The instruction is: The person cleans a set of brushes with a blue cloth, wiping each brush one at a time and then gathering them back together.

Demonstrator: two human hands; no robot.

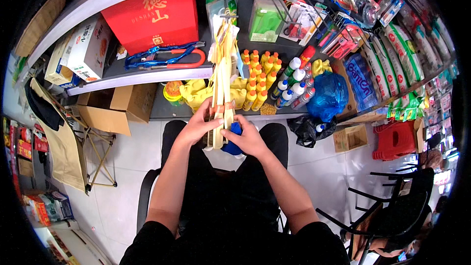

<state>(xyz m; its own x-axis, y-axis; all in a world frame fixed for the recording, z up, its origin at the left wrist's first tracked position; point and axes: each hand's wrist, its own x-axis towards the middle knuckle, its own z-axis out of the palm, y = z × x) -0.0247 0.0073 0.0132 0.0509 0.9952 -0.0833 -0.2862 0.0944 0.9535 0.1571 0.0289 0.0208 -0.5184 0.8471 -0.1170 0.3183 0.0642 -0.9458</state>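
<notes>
A bunch of pale wooden brushes with long handles hangs from a metal hook in front of me. Dark bristles show at the lower left of the bunch. My left hand is closed round its lower left side, thumb across the wood. From the right, my right hand grips the lower end, its thumb pressed on the wood. Most of the fingers of both hands are hidden behind the brushes. Just below, between my knees, shows a blue thing with white edges, partly covered by my right hand.
Behind the brushes, a low shelf holds yellow gloves, orange-capped yellow bottles, spray cans and a blue plastic bag. An open cardboard box and folding chair stand left. Red stools and a black chair stand right.
</notes>
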